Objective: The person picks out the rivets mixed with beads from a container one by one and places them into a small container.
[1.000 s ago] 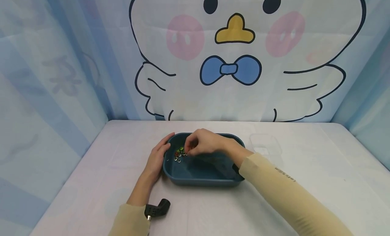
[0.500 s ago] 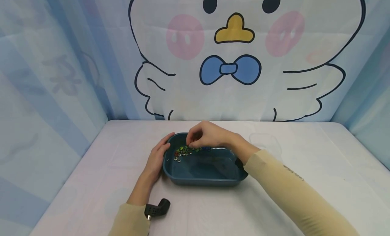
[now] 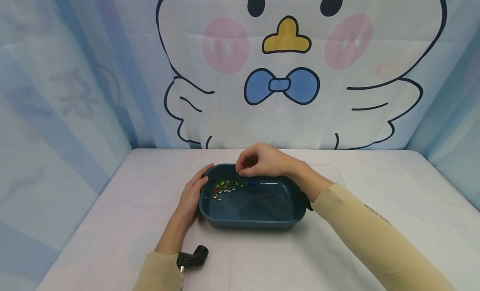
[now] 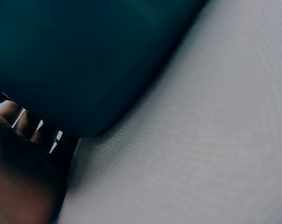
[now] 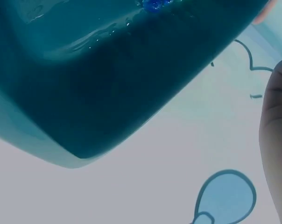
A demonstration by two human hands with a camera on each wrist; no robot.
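Observation:
In the head view, a dark blue-green rectangular basin (image 3: 255, 221) stands on the table with shallow water in it. Small shiny glass-like beads (image 3: 225, 186) in orange, green and blue lie along its far left inside. My left hand (image 3: 191, 194) rests against the basin's left end, fingers fairly straight along the outer wall. My right hand (image 3: 262, 161) is raised over the far rim, its thumb and forefinger brought together in a pinch on what looks like a small bead, mostly hidden by the fingertips. Blue beads (image 5: 152, 4) show at the top of the right wrist view.
A faint, clear plastic container (image 3: 330, 172) stands behind the right forearm, partly covered. The white-covered table (image 3: 150, 186) ends at a curtain (image 3: 296, 128) printed with a cartoon bird. Each wrist wears a black camera mount, the left mount (image 3: 193, 256) plainly visible.
My right hand has risen from the beads and moved right and away toward the far rim, uncovering the green and blue beads. The left hand has stayed at the basin.

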